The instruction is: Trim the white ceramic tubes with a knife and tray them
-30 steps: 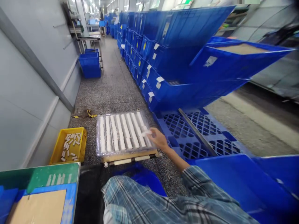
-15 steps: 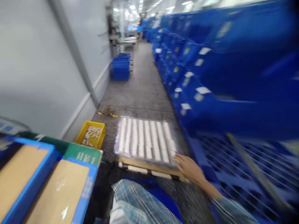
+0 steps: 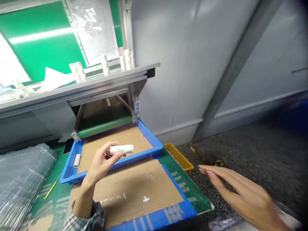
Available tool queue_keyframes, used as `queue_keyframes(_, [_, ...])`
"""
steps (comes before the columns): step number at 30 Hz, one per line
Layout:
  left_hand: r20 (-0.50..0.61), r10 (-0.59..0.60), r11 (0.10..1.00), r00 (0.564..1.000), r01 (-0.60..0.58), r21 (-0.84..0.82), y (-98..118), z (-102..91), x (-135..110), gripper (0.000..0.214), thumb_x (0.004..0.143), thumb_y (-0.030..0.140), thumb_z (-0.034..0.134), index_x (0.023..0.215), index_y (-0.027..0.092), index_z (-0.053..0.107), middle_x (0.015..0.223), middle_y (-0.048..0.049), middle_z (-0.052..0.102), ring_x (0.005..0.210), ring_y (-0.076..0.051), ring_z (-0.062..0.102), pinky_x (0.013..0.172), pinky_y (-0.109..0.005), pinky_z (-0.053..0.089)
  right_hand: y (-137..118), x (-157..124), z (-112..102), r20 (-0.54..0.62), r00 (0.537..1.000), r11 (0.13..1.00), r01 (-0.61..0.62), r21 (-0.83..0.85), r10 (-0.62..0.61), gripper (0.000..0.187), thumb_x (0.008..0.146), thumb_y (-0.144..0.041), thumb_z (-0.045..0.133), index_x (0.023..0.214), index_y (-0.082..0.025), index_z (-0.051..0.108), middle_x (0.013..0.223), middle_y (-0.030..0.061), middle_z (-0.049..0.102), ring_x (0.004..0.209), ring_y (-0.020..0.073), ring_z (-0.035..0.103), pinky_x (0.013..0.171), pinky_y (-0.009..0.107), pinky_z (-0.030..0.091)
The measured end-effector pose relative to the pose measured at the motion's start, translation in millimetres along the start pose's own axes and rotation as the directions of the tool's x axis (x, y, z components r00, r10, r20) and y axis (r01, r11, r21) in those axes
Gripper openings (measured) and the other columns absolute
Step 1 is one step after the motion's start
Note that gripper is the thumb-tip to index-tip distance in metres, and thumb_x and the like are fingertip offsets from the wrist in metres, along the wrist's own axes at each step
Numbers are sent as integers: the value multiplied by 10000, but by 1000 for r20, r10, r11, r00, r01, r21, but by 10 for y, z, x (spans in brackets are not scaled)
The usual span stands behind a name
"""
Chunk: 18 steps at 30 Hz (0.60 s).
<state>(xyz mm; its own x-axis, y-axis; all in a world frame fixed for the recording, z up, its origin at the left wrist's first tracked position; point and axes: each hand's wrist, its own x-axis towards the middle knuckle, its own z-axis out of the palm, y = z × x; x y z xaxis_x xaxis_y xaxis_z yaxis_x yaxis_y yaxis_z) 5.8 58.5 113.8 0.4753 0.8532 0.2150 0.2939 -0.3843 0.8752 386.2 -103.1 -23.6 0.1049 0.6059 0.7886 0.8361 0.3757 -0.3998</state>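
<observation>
My left hand (image 3: 99, 165) is closed around a small white tube (image 3: 122, 149) with dark script lettering, held sideways between thumb and fingers above the blue tray (image 3: 109, 169). A dark red patch shows by the fingers; I cannot make out what it is. Another white tube (image 3: 77, 160) lies at the tray's left side, on its cardboard lining. To the right, past the table edge, my right hand (image 3: 243, 192) hangs over the floor with fingers stretched out and the thumb close beneath. I see nothing in it.
Behind the tray a green conveyor belt (image 3: 106, 125) ends under a shelf (image 3: 96, 83) bearing several white tubes. Clear plastic trays (image 3: 31, 183) are stacked at left, near a yellow stick (image 3: 52, 186). A cardboard-covered blue tray (image 3: 137, 192) lies in front; a yellow bin (image 3: 179, 157) stands beyond the table.
My view has swung left from the aisle and the packed tray of white tubes to the table. My left hand with a white tube has come into view. My right hand is off the packed tray.
</observation>
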Motion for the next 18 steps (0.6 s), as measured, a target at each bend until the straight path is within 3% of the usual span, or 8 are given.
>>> queue_keyframes(1, [-13,10,1000,1000,-10,-13,-1,-18,-17,468,963,560,787,1169,142,744,996,-124,821,864,-226,790,745,-287,607,-113,276,163,51,989,990,132,55,-135,186,1023,-247,733,1160,-338,821,952,54,861,777,235,829,785,392,677])
queue_keyframes(3, [-55,52,998,997,-54,-38,-22,-66,-40,483,939,583,811,1148,149,772,1036,-126,814,842,-218,783,723,-283,606,-401,780,526,125,974,966,161,202,-188,236,1070,-254,665,1270,-323,770,1055,22,864,882,219,843,846,369,686])
queue_keyframes(5, [-105,94,994,990,-99,-49,-54,-114,-49,506,925,614,817,1132,153,791,1068,-129,804,805,-201,765,685,-272,597,-724,1171,892,240,963,917,16,399,-121,330,1117,-389,617,1422,-282,686,1083,32,860,929,198,838,881,338,680])
queue_keyframes(7, [-142,119,991,983,-126,-43,-80,-150,-49,524,932,631,803,1139,149,797,1076,-132,799,777,-186,747,654,-259,584,-1016,1433,1199,379,917,773,-149,617,-126,523,1133,-568,537,1532,-233,586,1092,54,853,921,185,831,864,320,675])
queue_keyframes(9, [-168,143,988,975,-151,-32,-89,-181,-49,518,942,622,799,1151,148,799,1066,-133,802,789,-189,741,650,-256,578,-1237,1595,1411,470,871,616,-294,731,-143,617,1099,-661,550,1501,-196,601,1031,58,847,874,181,822,816,301,664])
queue_keyframes(11, [-196,171,983,966,-180,-28,-82,-214,-56,478,959,589,796,1171,160,801,1075,-126,808,811,-191,732,666,-257,580,-1380,1697,1526,514,849,536,-380,754,-121,559,1056,-660,642,1336,-181,702,946,47,832,799,173,804,753,278,641])
queue_keyframes(13, [-226,187,980,956,-196,-19,-60,-257,-74,431,972,552,795,1189,179,800,1094,-114,810,817,-185,723,678,-255,579,-1462,1777,1568,522,847,532,-400,746,-95,490,1017,-637,720,1183,-179,762,880,36,814,751,170,785,724,272,620])
queue_keyframes(18, [-272,209,976,939,-217,-1,3,-376,-144,401,1012,546,746,1184,186,791,1028,-85,800,760,-164,714,657,-245,575,-1566,1942,1565,479,868,549,-338,764,-133,432,1001,-607,758,1124,-196,810,860,32,811,742,169,775,742,270,617])
